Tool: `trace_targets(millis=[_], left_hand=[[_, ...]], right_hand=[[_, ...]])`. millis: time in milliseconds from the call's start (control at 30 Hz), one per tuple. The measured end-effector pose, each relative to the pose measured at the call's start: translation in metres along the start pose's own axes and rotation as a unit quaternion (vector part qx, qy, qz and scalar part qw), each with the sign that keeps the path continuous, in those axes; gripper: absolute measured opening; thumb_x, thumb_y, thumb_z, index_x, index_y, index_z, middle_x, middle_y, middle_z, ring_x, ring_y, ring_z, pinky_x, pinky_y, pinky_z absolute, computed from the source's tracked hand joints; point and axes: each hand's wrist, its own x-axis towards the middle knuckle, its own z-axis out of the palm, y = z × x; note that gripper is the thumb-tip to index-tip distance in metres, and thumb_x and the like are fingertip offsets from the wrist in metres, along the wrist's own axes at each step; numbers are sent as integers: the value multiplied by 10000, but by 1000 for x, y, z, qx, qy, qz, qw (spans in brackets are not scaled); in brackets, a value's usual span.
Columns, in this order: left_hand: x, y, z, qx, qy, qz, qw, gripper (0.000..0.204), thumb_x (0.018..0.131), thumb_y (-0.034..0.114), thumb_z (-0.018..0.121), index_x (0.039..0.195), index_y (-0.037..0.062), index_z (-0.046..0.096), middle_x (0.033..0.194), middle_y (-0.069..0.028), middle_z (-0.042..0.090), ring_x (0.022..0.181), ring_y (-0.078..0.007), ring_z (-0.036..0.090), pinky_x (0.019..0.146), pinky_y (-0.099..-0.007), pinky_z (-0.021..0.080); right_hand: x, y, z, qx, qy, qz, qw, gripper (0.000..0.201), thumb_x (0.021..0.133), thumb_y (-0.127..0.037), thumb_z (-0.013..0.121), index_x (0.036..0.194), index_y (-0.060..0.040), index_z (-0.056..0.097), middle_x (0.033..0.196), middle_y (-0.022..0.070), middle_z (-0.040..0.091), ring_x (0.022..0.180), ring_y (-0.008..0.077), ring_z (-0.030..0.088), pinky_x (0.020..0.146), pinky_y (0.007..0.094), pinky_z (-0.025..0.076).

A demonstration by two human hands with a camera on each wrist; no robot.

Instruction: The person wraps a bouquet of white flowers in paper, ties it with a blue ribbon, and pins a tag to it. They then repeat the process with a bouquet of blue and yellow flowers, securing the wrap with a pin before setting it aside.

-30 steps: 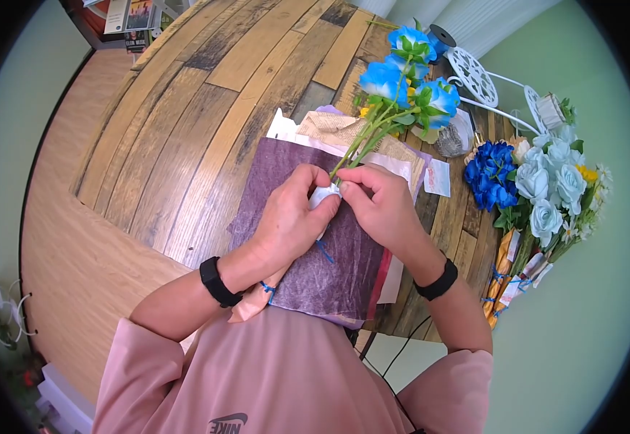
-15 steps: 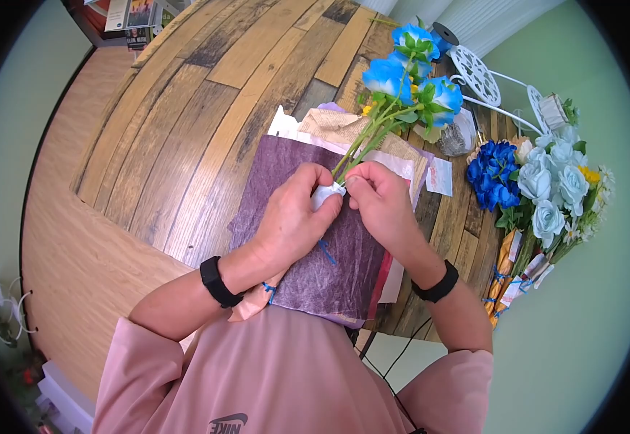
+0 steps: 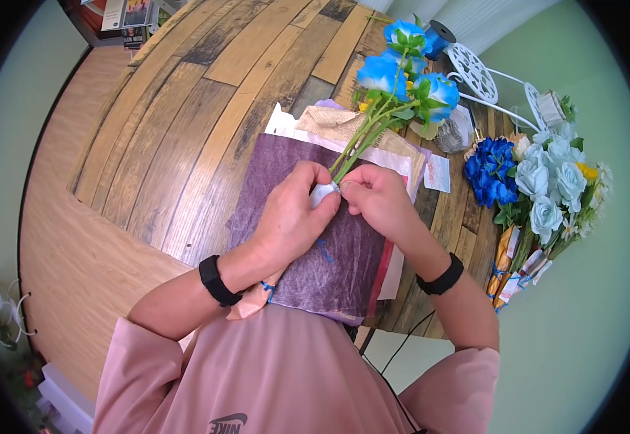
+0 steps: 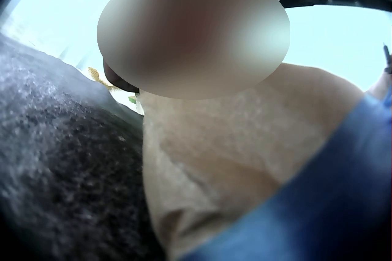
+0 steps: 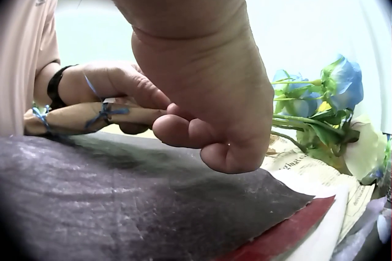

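Observation:
Blue-and-white artificial flowers [image 3: 381, 74] slant up and away on long green stems [image 3: 358, 145]. My left hand [image 3: 289, 206] grips their lower end, where a white wrap [image 3: 321, 193] shows between thumb and fingers. Pinching at the top edge of that wrap, beside the stems, is my right hand [image 3: 380, 199], its thumb and forefinger close to the left fingertips. Below the left hand runs a brown paper handle [image 5: 67, 117] tied with blue ribbon [image 5: 101, 114]. Much of the left wrist view is blurred; dark paper [image 4: 67, 169] fills its left side.
Purple wrapping sheets [image 3: 329, 275] lie stacked under my hands, over printed paper [image 3: 322, 123]. To the right are pale blue roses [image 3: 546, 181] and a dark blue flower bunch [image 3: 490, 173]. A white metal stand [image 3: 474, 72] and ribbon spool [image 3: 439, 36] stand at the back.
My right thumb and forefinger drew slightly right, away from the left fingertips, then came back to the wrap's edge. The flower heads shifted a little. The left hand keeps its grip.

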Motion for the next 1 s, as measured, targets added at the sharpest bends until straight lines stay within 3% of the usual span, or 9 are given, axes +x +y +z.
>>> trace_targets(millis=[267, 500, 567, 767, 1000], left_hand=[[1, 5, -4, -22, -6, -21, 1000, 260, 861, 140, 720, 1026, 37, 547, 874, -103, 647, 778, -158, 620, 677, -318, 506], [0, 6, -4, -8, -2, -2, 1000, 263, 866, 140, 716, 1031, 32, 542, 874, -106, 650, 771, -157, 621, 670, -317, 506], [0, 6, -5, -14, -4, -7, 1000, 264, 866, 139, 716, 1033, 31, 542, 871, -106, 649, 767, -157, 621, 667, -316, 505], [-1, 7, -5, -9, -7, -6, 1000, 257, 871, 130, 711, 1034, 30, 540, 866, -101, 643, 757, -143, 613, 650, -302, 502], [-2, 2, 1, -8, -8, 17, 1000, 246, 877, 116, 708, 1034, 33, 539, 866, -86, 640, 741, -124, 598, 631, -293, 496]], right_hand=[[-11, 0, 10, 113, 65, -79, 988, 127, 910, -83, 618, 930, 29, 673, 788, 25, 657, 706, 66, 586, 632, 219, 471], [-10, 7, 8, 67, 51, -119, 989, 149, 909, -76, 627, 994, 35, 679, 860, 34, 676, 782, 87, 611, 700, 234, 490], [-12, 4, 12, 43, 93, -176, 979, 166, 911, -62, 633, 1039, 35, 677, 935, 47, 687, 830, 98, 623, 747, 248, 506], [-16, 3, 16, 146, 103, -136, 974, 175, 904, -28, 645, 1066, 32, 670, 948, 42, 685, 833, 83, 622, 766, 235, 517], [-13, -6, 18, 91, 99, -151, 979, 160, 902, -29, 639, 1047, 21, 682, 905, 39, 685, 794, 74, 619, 727, 228, 511]])
